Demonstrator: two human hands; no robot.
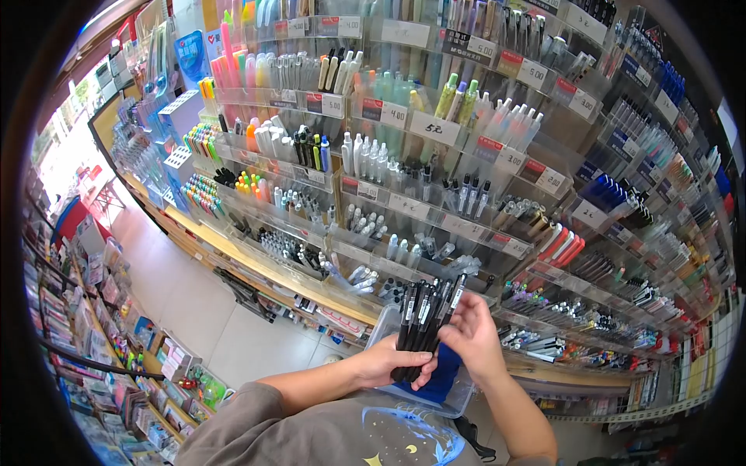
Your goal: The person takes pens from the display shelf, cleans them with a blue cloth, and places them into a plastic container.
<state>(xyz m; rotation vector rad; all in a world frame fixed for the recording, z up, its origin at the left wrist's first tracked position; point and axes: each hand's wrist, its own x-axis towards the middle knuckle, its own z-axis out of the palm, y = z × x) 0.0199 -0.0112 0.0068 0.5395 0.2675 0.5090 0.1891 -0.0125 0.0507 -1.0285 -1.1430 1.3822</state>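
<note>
The left hand [390, 363] is closed around a bundle of black pens [424, 318], above a clear tray [465, 398]. The right hand [475, 338] is half-curled at their right side; grip indeterminate

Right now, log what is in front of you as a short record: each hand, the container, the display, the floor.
left hand: gripping a bundle of black pens near its lower end
right hand: raised at the bundle's right side; exact grip unclear
container: clear plastic bin below the pens; a blue item shows within, kind unclear
display: tiered pen rack with price tags
floor: pale tiles, left of the person
</note>
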